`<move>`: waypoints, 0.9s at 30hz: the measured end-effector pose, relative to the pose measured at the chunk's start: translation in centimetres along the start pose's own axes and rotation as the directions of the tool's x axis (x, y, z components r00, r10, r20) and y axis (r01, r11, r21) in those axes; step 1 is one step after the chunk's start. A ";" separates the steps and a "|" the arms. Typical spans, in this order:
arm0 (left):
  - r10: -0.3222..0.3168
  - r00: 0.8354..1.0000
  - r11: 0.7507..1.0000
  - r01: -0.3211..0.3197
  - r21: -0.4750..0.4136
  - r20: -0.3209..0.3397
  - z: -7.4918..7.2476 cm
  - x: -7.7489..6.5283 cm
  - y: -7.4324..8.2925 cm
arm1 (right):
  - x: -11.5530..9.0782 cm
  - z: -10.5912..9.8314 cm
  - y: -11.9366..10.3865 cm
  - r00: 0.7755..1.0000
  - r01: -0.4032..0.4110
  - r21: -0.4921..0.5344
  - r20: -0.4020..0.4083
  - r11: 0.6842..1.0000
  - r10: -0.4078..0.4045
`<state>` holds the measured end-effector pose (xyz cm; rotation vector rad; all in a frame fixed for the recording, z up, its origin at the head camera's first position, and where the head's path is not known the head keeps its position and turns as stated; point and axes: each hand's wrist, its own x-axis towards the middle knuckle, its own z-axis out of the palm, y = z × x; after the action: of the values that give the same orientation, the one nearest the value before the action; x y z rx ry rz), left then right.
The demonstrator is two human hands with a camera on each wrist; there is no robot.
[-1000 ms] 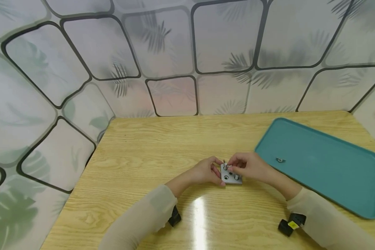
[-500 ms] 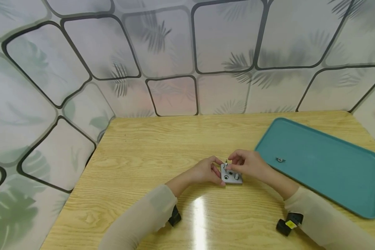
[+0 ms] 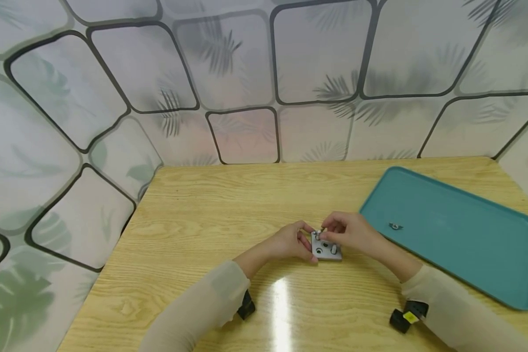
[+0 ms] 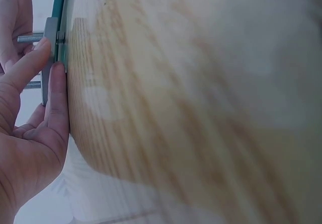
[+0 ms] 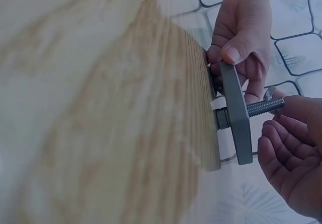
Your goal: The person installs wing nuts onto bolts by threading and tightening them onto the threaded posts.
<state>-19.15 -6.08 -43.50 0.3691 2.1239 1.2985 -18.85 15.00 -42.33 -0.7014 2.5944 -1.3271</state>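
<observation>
A small grey metal plate with round holes carries two threaded bolts that stand up through it. My left hand grips the plate's left edge between thumb and fingers. On the far-left bolt sits a wing nut, which my right hand pinches at thumb and fingertips. The right wrist view shows the nearer bolt bare, its head on the plate's underside. Part of the wing nut peeks out behind that bolt; the right fingers hide the rest.
Another wing nut lies near the left edge of a teal tray on the right of the wooden table. A patterned wall covering stands behind the table. A black wrist camera hangs beneath the right sleeve.
The wing nut has turned: its wing, upright half a second ago, now leans right. My right fingers have shifted slightly around it. The left hand and plate stay in place.
</observation>
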 end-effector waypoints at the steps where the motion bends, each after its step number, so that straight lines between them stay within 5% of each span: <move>1: 0.000 1.000 1.000 0.000 0.001 0.000 0.0 0.0 0.0 | -0.1 0.0 0.0 1.000 0.000 0.007 0.003 1.000 0.000; 13: -0.002 1.000 1.000 0.001 -0.007 -0.009 0.1 0.0 0.1 | -0.8 -0.2 0.3 0.998 0.041 0.040 0.038 0.998 -0.042; 19: 0.001 1.000 1.000 -0.001 0.007 -0.006 0.0 -0.1 0.1 | -0.6 0.1 0.6 0.999 -0.037 0.014 -0.011 0.999 0.038; 27: -0.005 1.000 1.000 0.005 -0.024 -0.007 0.0 -0.2 0.2 | 0.0 0.7 0.4 0.996 -0.032 -0.037 -0.085 0.999 0.029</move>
<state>-18.97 -6.08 -43.27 0.3494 2.1113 1.3233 -18.74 14.68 -43.12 -0.6223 2.6919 -1.3287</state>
